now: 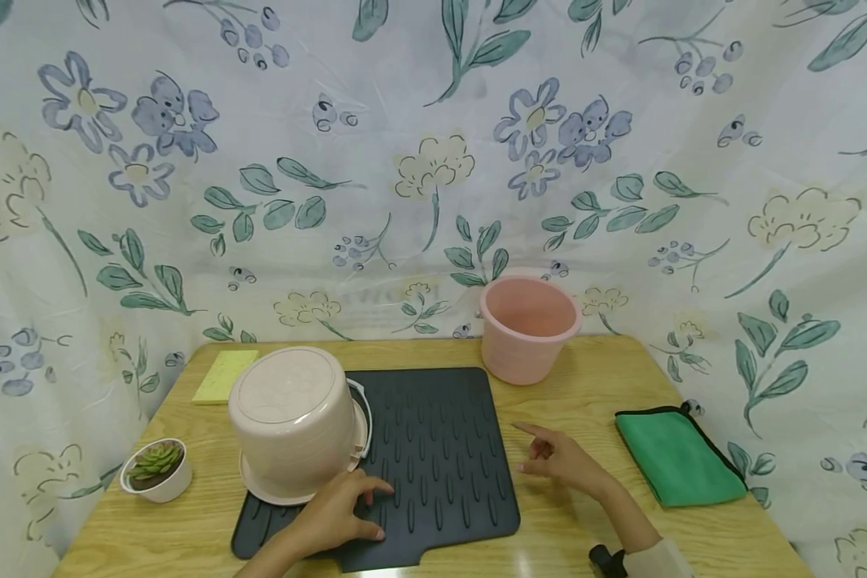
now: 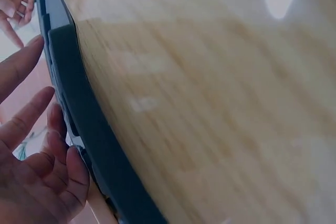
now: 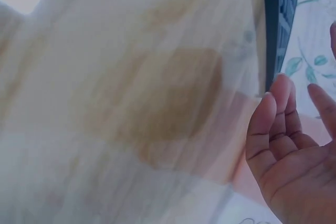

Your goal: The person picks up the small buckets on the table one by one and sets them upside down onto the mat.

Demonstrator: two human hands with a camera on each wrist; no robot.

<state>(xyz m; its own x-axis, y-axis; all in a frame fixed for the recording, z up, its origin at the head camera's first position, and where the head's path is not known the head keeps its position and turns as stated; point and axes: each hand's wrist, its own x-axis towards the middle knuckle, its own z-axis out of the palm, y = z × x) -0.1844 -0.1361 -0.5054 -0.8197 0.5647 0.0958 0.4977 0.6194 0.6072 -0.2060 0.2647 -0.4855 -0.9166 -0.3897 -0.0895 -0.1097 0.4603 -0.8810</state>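
A cream bucket [image 1: 296, 429] stands upside down on the left part of a dark ribbed drying mat [image 1: 451, 433], its handle hanging at the right side. My left hand [image 1: 335, 514] is over the mat's front, just in front of the bucket's rim, thumb and fingers spread with nothing between them. In the left wrist view its fingers are close to the mat's thick edge [image 2: 89, 103]. My right hand [image 1: 565, 464] hovers over the wood right of the mat, index finger extended left and the other fingers loosely bent, holding nothing. The right wrist view shows its palm [image 3: 299, 177] bare.
A pink bucket [image 1: 523, 353] stands upright behind the mat at the right. A green cloth pouch [image 1: 682, 457] with black trim lies at the table's right. On the left are a potted succulent [image 1: 157, 470] and a yellow pad [image 1: 220, 377]. A floral curtain [image 1: 376, 201] hangs behind.
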